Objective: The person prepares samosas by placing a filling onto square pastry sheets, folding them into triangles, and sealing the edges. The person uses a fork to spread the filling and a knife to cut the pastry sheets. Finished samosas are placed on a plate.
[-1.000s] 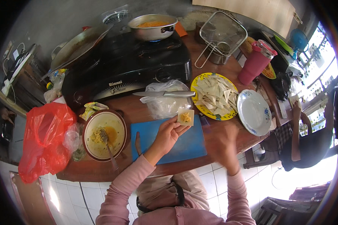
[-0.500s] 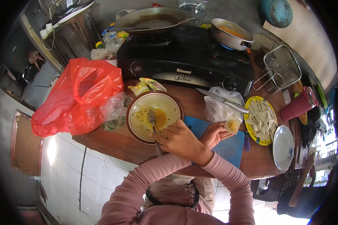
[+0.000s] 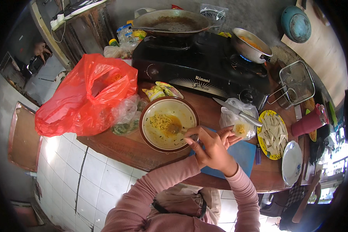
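Since the earlier frame, the right hand [image 3: 212, 150] has swung rightward, so the silver metal fork [image 3: 174, 130] now slants across the right side of the round cream bowl with a brown rim [image 3: 152, 140] rather than over its near side. Its head is blurred in the brownish broth, the tines impossible to make out, just beside the yellow noodles [image 3: 160, 121]. The bowl stands by the near edge of the brown wooden table [image 3: 118, 146], left of the flat blue plastic cutting board [image 3: 241, 156].

With fingers curled, the right hand pinches the fork's handle, partly covering it; its forearm rises from the lower right. The left forearm runs rightward beneath it, and the right hand hides the left wrist and most of the palm. Beyond, the left hand [image 3: 229, 138] pinches a pale square wrapper [image 3: 239, 130] bearing a small yellow mound; the thumb's exact position is unclear. The wrapper is held up before the crumpled clear plastic bag [image 3: 230, 115]; whether they touch cannot be told. Both arms hide part of the board and the table's near edge.
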Demonstrator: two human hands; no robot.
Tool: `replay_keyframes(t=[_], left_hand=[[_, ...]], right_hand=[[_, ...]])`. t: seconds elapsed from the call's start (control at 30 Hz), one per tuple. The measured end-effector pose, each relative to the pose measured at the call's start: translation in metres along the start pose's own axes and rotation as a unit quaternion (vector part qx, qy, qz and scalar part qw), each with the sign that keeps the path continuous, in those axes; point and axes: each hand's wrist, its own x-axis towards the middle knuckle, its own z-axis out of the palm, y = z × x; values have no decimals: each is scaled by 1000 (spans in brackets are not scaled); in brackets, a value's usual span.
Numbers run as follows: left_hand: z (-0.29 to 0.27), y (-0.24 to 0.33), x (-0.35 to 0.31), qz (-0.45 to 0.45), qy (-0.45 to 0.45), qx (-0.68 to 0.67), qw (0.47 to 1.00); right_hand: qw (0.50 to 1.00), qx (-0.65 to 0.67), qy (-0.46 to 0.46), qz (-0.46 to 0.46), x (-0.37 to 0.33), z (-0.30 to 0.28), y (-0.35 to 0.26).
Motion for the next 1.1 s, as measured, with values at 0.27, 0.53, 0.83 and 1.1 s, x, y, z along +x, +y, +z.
replay_keyframes(t=[0.27, 0.53, 0.83, 1.1], left_hand=[[17, 21, -7, -4, 44, 19, 999], [75, 70, -67, -56, 232, 40, 970], [105, 146, -104, 137, 346, 150, 916], [97, 160, -102, 206, 341, 236, 886]], right_hand=[[997, 64, 43, 20, 0, -16, 5], [966, 187, 176, 40, -1, -28, 3], [939, 211, 271, 33, -13, -19, 1], [961, 153, 228, 30, -31, -7, -9]])
